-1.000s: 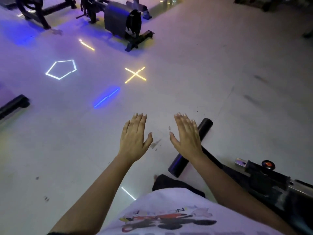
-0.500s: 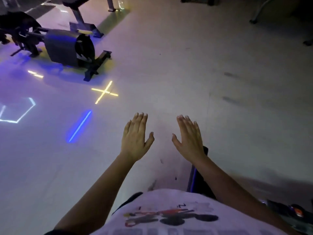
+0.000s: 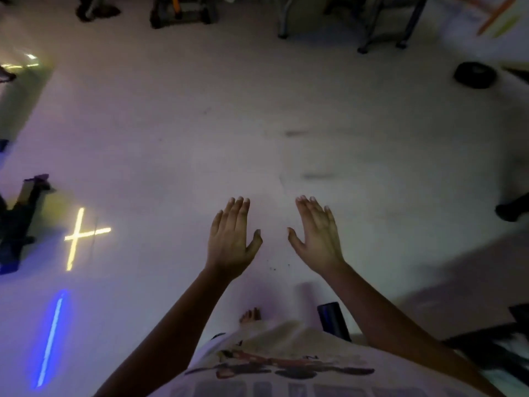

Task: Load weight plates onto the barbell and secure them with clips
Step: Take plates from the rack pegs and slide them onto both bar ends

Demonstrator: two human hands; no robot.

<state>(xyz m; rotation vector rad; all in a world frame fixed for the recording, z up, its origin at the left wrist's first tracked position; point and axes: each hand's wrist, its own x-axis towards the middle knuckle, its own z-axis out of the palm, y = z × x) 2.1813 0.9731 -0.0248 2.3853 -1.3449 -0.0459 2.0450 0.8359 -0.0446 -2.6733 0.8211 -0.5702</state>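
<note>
Barbell end [image 3: 332, 318] lies on the floor [image 3: 257, 124]; left hand [image 3: 230, 239], right hand [image 3: 317, 239] spread.

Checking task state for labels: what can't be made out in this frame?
Head view only:
1. Dark cylinder: lower part hidden by shirt and right forearm; barbell or not, unclear.
2. Round black object, far right: small, blurred; may be a plate.
3. Equipment legs: cut off by top edge.
4. Dark gear, lower right: cut by edge, blurred.

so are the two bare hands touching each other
Apart. The head view shows a strip of pale floor between the bare left hand and the bare right hand.
</note>
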